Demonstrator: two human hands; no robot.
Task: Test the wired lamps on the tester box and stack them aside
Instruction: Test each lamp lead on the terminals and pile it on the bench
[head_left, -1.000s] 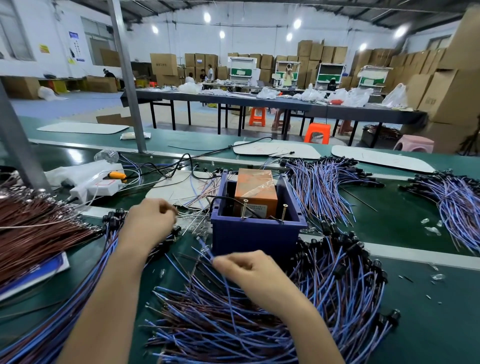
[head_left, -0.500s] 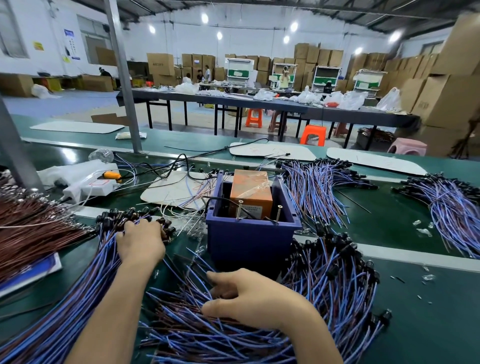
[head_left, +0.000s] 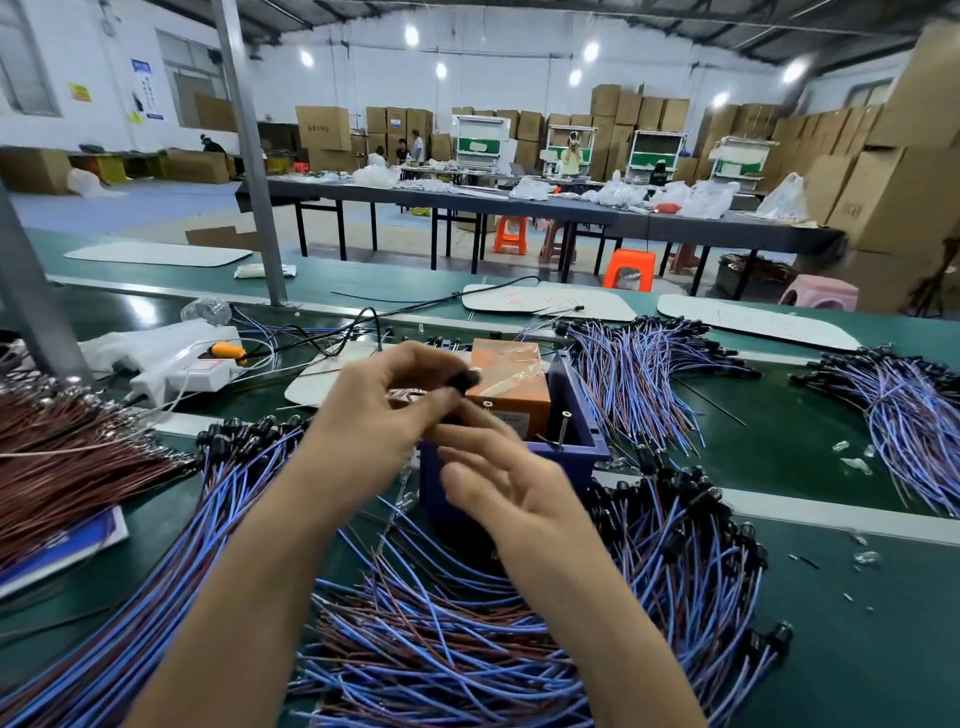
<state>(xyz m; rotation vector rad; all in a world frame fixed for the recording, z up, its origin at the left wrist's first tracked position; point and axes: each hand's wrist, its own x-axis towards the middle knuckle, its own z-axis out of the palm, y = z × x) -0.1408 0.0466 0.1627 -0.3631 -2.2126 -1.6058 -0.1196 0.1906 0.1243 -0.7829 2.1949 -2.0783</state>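
My left hand (head_left: 374, 415) is raised in front of the tester box and pinches a black lamp head (head_left: 464, 381) between thumb and fingertips. My right hand (head_left: 498, 483) sits just below and right of it. Its fingers are spread and blurred, and I see nothing in them. The tester box (head_left: 579, 452) is a dark blue tub holding an orange block (head_left: 511, 387) and upright screws (head_left: 563, 422). A heap of blue-and-brown wired lamps (head_left: 467, 639) lies in front of the box. A stack of blue wired lamps (head_left: 171, 561) fans out at the left.
Brown wires (head_left: 67, 467) are piled at the far left beside a white power strip (head_left: 182, 371). More wired lamps lie right of the box (head_left: 639, 384) and at the far right (head_left: 909, 415). Small clear bulbs (head_left: 852, 462) are scattered on the green belt. A steel post (head_left: 249, 156) stands behind.
My left hand left the stack at the left and rose to the box with a lamp head. My right hand lifted off the front heap and opened its fingers.
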